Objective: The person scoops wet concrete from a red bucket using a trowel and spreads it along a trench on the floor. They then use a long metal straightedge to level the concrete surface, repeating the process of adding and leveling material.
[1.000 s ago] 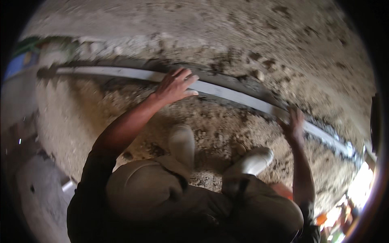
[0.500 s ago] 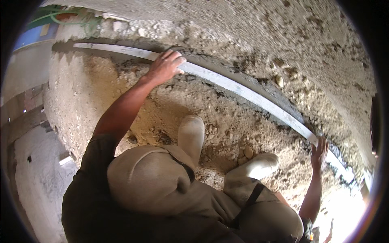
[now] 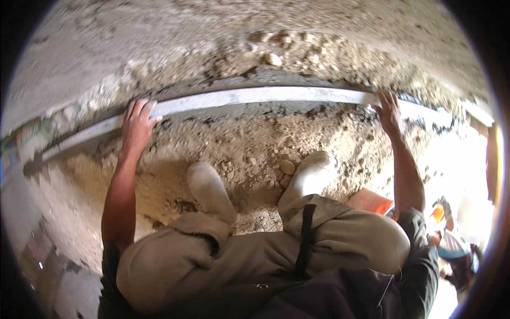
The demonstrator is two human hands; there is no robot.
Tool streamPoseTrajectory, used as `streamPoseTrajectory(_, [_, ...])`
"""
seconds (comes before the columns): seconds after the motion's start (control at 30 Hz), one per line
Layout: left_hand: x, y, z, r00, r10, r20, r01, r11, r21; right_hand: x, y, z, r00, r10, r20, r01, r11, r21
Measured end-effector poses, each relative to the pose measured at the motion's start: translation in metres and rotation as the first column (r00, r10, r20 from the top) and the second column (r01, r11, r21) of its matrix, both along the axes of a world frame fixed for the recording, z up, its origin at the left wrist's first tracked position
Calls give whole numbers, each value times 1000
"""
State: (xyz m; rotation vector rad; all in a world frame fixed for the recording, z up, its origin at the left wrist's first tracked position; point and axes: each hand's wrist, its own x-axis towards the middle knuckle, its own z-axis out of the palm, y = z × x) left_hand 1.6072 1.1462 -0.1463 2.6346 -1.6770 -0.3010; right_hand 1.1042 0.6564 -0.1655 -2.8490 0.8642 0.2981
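A long, pale, flat straightedge (image 3: 255, 95) lies along a strip of wet grey mortar (image 3: 212, 112) at the foot of a rough wall. My left hand (image 3: 139, 123) is on it toward the left, fingers over the top and thumb along the near side. Toward the other end, my right hand (image 3: 390, 112) holds it in the same manner, fingers bent over its far edge. Both arms reach forward, well apart. The undersides of both hands are hidden.
Loose soil and stones (image 3: 287, 167) cover the ground by my pale boots (image 3: 208, 189). The rough wall (image 3: 255, 16) rises beyond the mortar. An orange-red object (image 3: 370, 201) lies by my right knee. Another person (image 3: 456, 250), partly seen, is at the lower right.
My view has turned, so the straightedge now runs nearly level across it. Both hands stay on the bar. The orange-red object and the other person have come into view.
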Motion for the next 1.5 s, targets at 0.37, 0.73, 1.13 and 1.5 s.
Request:
streamPoseTrajectory(0.37, [-9, -13, 1, 999, -41, 23, 40, 999, 33, -1, 0, 10, 993, 34, 112, -22, 994, -107])
streamPoseTrajectory(0.73, [3, -6, -2, 992, -91, 82, 78, 985, 151, -9, 9, 10, 999, 3, 44, 1, 996, -93])
streamPoseTrajectory(1.13, [8, 4, -9, 983, -91, 156, 68, 987, 149, -1, 20, 5, 997, -76, 29, 78, 995, -57])
streamPoseTrajectory(1.5, [11, 14, -5, 977, -106, 186, 71, 980, 184, 7, 28, 7, 998, -58, 8, 58, 998, -37])
